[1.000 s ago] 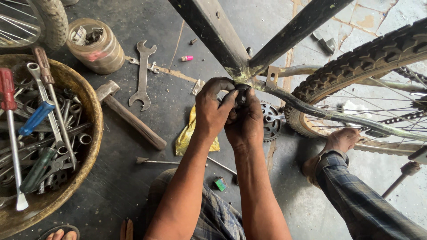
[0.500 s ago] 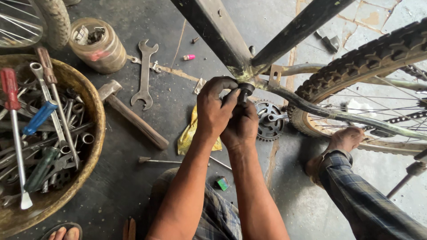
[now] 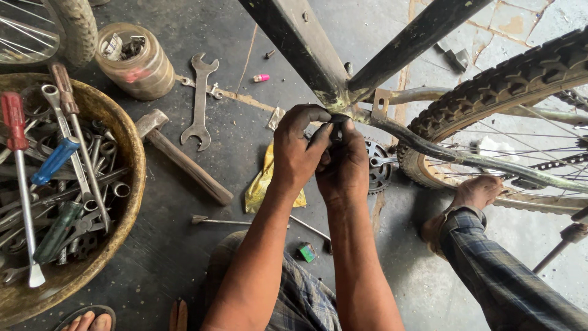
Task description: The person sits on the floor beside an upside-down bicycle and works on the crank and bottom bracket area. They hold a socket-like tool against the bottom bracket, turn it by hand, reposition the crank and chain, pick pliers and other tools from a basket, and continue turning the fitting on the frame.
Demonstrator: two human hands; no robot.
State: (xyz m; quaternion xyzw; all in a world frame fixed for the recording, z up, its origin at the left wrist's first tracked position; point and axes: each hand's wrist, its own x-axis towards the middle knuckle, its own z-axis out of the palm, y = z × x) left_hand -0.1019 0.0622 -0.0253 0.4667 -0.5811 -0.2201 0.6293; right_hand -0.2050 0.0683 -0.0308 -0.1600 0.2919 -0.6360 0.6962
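Observation:
Both of my grease-blackened hands are clasped at the bottom bracket (image 3: pixel 339 115) of a dark bicycle frame (image 3: pixel 300 43), where the tubes meet. My left hand (image 3: pixel 298 151) curls its fingers over the bracket from the left. My right hand (image 3: pixel 344 164) presses in beside it, fingers closed on a small dark part at the bracket opening. What that part is stays hidden between the fingers. A toothed chainring (image 3: pixel 378 172) lies on the floor just right of my hands.
A round basin (image 3: pixel 125 144) at left holds several screwdrivers and wrenches. A hammer (image 3: pixel 184 158), an open-ended wrench (image 3: pixel 199 101), a jar of small parts (image 3: pixel 136 61) and a yellow cloth (image 3: pixel 266 181) lie on the floor. The knobby rear tyre (image 3: pixel 490 98) stands at right, my foot (image 3: pixel 474 193) beside it.
My hands have stayed at the bracket, fingers shifting slightly around the small part. The view has drifted a little; the tools on the floor have not moved.

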